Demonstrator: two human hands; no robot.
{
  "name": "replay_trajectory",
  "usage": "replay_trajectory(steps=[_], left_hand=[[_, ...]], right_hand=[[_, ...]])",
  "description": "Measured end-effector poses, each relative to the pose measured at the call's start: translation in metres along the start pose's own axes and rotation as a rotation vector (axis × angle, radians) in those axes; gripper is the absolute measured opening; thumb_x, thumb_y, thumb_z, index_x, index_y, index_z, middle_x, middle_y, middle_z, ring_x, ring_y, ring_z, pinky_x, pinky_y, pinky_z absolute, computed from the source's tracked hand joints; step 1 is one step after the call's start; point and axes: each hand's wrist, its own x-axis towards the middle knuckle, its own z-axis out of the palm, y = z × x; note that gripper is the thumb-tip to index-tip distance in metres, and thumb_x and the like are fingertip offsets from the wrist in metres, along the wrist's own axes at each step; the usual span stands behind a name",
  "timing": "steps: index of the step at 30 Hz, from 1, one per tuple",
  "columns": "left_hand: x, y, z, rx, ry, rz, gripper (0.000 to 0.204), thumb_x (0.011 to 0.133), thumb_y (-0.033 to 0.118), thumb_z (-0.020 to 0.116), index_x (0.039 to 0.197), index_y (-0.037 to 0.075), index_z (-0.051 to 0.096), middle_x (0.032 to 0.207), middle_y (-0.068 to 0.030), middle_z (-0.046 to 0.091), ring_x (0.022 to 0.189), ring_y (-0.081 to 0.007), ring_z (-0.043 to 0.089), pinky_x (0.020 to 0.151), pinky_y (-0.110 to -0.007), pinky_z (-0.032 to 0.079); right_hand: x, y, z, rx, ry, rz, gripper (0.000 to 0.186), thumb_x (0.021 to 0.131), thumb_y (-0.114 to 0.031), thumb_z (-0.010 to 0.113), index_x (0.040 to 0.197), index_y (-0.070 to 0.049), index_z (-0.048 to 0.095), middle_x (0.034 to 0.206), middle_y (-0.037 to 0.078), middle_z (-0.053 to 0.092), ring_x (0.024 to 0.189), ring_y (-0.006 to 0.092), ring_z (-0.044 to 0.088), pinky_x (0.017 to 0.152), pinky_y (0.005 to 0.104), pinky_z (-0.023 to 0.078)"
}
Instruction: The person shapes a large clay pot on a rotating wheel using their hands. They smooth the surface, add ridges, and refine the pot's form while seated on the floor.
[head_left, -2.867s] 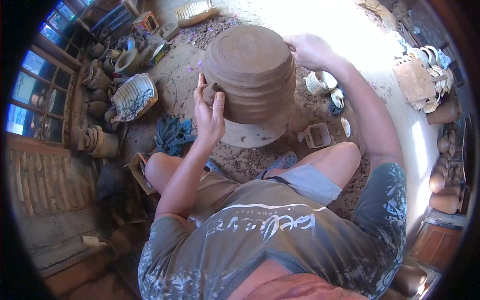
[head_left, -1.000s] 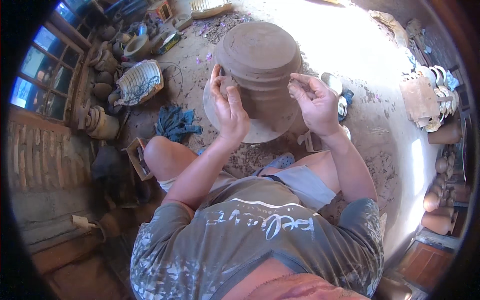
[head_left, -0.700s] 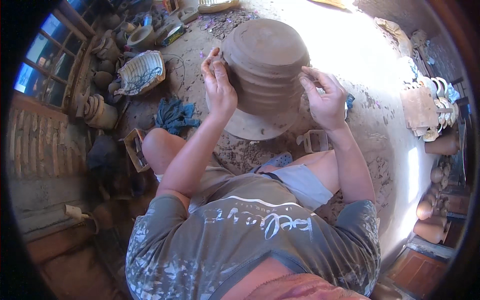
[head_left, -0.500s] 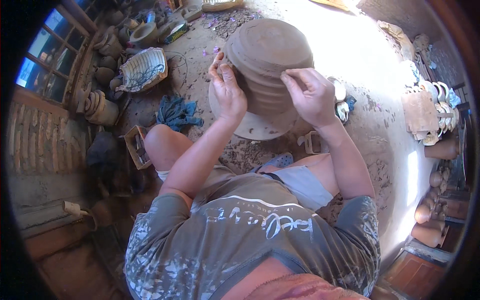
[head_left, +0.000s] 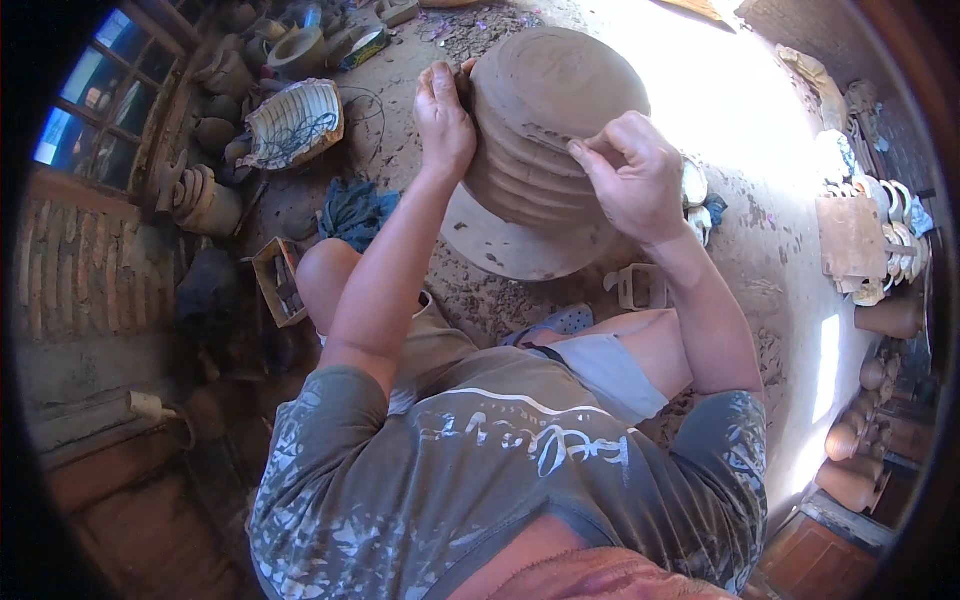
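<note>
Both hands press the ribbed clay pot standing on a round disc: left hand flat against its side, right hand pinching clay at its wall.

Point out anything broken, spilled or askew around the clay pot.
Clay scraps lie scattered on the floor around the round base. The ridged clay pot itself looks whole between the left hand and right hand; nothing else stands out.
</note>
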Motion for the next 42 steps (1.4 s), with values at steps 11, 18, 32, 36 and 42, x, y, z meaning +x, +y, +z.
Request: replay_trajectory(steps=[11,18,32,36,42], left_hand=[[0.058,-0.017,-0.007,0.197,-0.247,-0.072,0.057,0.114,0.048,0.042,0.115,-0.003,0.067,0.109,-0.0134,0.077,0.098,-0.0179,0.071,0.095,-0.033,0.054],[0.074,-0.021,-0.002,0.134,-0.388,-0.180,0.061,0.114,0.052,0.040,0.120,-0.002,0.067,0.113,-0.0128,0.076,0.103,-0.0182,0.069,0.099,-0.034,0.051],[0.055,-0.014,0.000,0.159,-0.257,-0.136,0.054,0.113,0.051,0.046,0.111,0.000,0.064,0.103,-0.0082,0.070,0.096,-0.0155,0.062,0.091,-0.034,0.051],[0.048,-0.010,-0.006,0.285,-0.164,-0.087,0.062,0.112,0.055,0.044,0.127,-0.002,0.064,0.115,-0.0135,0.072,0.109,-0.0191,0.064,0.100,-0.034,0.049],[0.018,-0.002,-0.007,0.351,-0.027,-0.038,0.054,0.113,0.048,0.044,0.120,-0.003,0.060,0.108,-0.0131,0.073,0.102,-0.0198,0.065,0.095,-0.034,0.051]], right_hand=[[-0.003,0.043,-0.064,0.144,-0.088,0.187,0.008,0.096,-0.008,0.075,0.100,-0.001,0.075,0.098,0.006,0.074,0.086,0.0147,0.067,0.076,0.0312,0.055],[0.032,0.030,-0.056,-0.066,-0.377,-0.378,0.023,0.082,-0.014,0.087,0.099,-0.004,0.077,0.094,0.010,0.069,0.091,0.0285,0.067,0.078,0.0371,0.056],[0.076,0.009,-0.013,-0.007,-0.527,-0.434,0.016,0.080,-0.012,0.088,0.089,-0.004,0.078,0.089,0.005,0.068,0.085,0.0221,0.066,0.073,0.0348,0.054],[0.083,0.000,0.005,-0.063,-0.475,-0.474,0.016,0.081,-0.014,0.087,0.084,-0.004,0.075,0.085,0.006,0.066,0.081,0.0238,0.064,0.071,0.0363,0.053],[0.093,-0.014,0.030,-0.201,-0.399,-0.497,0.019,0.085,-0.018,0.083,0.084,-0.005,0.070,0.085,0.010,0.064,0.079,0.0316,0.063,0.071,0.0419,0.053]])
